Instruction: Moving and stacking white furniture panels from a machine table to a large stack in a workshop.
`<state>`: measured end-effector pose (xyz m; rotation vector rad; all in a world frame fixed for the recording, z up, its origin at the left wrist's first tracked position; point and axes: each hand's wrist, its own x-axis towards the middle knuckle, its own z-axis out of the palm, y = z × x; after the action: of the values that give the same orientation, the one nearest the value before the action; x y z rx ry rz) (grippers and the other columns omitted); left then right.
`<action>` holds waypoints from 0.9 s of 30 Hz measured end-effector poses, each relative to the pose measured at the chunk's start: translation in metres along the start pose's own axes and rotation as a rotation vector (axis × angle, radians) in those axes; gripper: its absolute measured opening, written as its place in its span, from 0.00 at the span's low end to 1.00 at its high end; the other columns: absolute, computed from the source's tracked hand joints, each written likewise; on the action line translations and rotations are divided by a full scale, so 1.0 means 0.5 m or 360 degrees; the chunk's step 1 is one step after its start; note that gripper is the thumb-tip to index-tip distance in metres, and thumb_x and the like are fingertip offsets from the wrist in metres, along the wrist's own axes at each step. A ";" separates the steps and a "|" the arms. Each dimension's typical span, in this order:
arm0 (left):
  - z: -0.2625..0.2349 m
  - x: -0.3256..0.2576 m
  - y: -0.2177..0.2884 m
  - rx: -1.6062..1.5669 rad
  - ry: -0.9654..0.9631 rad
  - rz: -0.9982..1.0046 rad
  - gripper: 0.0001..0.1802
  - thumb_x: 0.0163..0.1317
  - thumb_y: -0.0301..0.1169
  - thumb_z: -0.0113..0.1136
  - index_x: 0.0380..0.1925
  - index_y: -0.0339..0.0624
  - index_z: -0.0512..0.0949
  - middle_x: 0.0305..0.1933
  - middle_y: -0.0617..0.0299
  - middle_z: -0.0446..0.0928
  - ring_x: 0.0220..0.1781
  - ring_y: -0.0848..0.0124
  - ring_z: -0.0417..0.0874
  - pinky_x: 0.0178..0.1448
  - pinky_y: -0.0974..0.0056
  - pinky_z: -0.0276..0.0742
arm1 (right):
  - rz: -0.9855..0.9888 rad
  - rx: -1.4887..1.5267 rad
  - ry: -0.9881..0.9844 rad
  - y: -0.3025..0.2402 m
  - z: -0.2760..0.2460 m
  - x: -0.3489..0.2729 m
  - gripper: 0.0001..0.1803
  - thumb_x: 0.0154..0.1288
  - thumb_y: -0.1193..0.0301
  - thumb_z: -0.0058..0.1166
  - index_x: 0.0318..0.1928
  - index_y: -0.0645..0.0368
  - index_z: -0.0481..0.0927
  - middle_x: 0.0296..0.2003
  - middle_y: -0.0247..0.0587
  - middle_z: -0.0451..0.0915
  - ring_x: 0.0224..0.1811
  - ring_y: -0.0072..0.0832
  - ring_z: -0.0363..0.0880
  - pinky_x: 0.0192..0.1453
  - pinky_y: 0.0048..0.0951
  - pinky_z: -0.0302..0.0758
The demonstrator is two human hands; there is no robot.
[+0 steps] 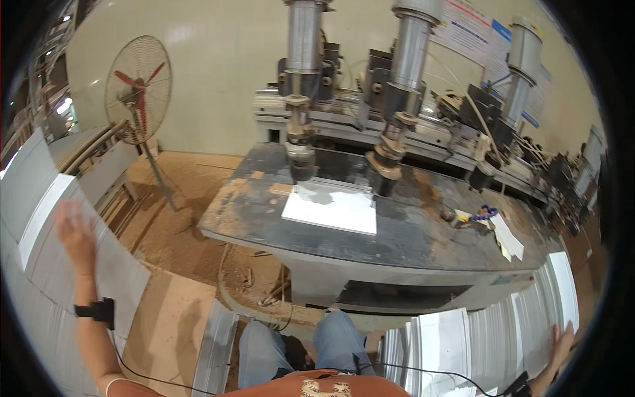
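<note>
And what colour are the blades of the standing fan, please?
Red; the fan blades show best in the head view.

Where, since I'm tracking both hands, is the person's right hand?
The right hand, at the head view's lower right, touches the standing row's outermost white panel.

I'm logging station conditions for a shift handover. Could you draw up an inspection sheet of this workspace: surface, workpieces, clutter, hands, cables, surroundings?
Surface: dark machine table, dusty, with brown patches.
Workpieces: one white panel lies flat by two machine heads; left panels and right panels flank the person.
Clutter: pale scrap near a blue coiled hose; brown debris on the floor.
Hands: left hand blurred at the left panels, contact unclear; right hand at the far right panel's edge.
Cables: thin black cable from the left wrist strap.
Surroundings: red-bladed fan; wall notices.
</note>
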<state>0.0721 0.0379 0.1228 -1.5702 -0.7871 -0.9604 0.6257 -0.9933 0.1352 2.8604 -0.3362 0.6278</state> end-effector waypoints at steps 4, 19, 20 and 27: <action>-0.007 0.033 0.489 -0.1410 -0.0293 0.0118 0.20 0.45 0.26 0.70 0.43 0.42 0.83 0.51 0.53 0.76 0.60 0.52 0.75 0.66 0.45 0.69 | -0.0122 0.0017 0.0364 -0.109 0.000 -0.060 0.28 0.62 0.82 0.52 0.64 0.62 0.72 0.61 0.52 0.76 0.65 0.48 0.73 0.71 0.41 0.67; -0.195 -0.020 0.983 -0.2200 -0.0835 0.0440 0.29 0.54 0.48 0.67 0.49 0.38 0.77 0.48 0.52 0.73 0.54 0.53 0.74 0.61 0.48 0.69 | -0.1814 0.1398 0.0382 -1.023 -0.039 -0.216 0.30 0.44 0.86 0.55 0.51 0.53 0.83 0.51 0.42 0.84 0.57 0.46 0.80 0.61 0.40 0.78; -0.206 -0.043 0.924 -0.2313 -0.0764 0.0505 0.24 0.54 0.41 0.67 0.48 0.41 0.77 0.47 0.53 0.74 0.52 0.55 0.76 0.58 0.52 0.72 | -0.1840 0.1410 0.0377 -1.077 -0.015 -0.228 0.29 0.45 0.85 0.56 0.52 0.52 0.82 0.51 0.41 0.84 0.57 0.46 0.80 0.60 0.41 0.78; -0.257 -0.073 0.487 -0.1902 -0.0541 0.0899 0.16 0.53 0.27 0.60 0.44 0.45 0.76 0.40 0.60 0.75 0.43 0.63 0.79 0.47 0.60 0.77 | -0.2036 0.1578 0.0182 -1.323 0.123 -0.228 0.26 0.54 0.58 0.70 0.53 0.52 0.83 0.56 0.44 0.82 0.62 0.50 0.75 0.62 0.44 0.76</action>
<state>0.2457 -0.1362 -0.0062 -2.8266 0.1581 -0.7410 0.7208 -0.3555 -0.0608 2.8332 2.1306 0.7080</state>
